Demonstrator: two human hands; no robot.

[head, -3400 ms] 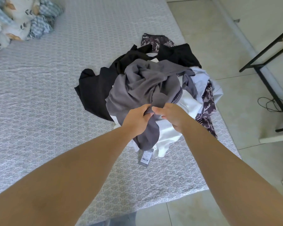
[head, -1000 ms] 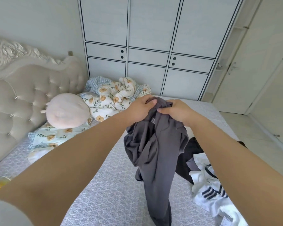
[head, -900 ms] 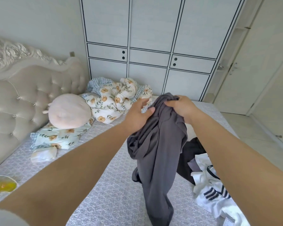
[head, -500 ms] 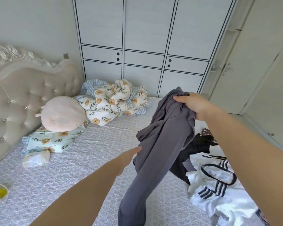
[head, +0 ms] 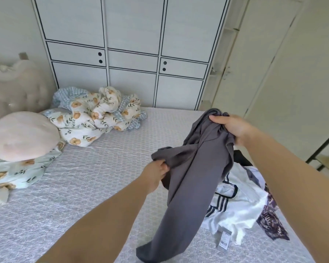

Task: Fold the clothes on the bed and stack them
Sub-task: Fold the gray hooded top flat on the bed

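Observation:
A grey garment point(head: 190, 179) hangs above the bed point(head: 87, 177), bunched and twisted, its lower end trailing on the bedspread. My right hand point(head: 230, 126) grips its top, held up at the right. Lower and to the left, my left hand point(head: 157, 172) pinches a loose edge of the same garment. Behind it on the bed's right side lies the rest of the clothes: a white garment with black stripes point(head: 235, 204) and a price tag, a dark patterned piece point(head: 272, 223), and a black piece point(head: 241, 158) mostly hidden.
A crumpled floral quilt point(head: 97, 114) and a round pink pillow point(head: 21, 135) lie at the head of the bed, by a padded headboard point(head: 13, 86). White wardrobe doors point(head: 133, 54) stand behind. A black metal frame point(head: 325, 149) is at the right.
The grey garment was lifted from the pile and held up. My left hand let go of its top, dropped down, and now pinches a lower edge. My right hand moved right.

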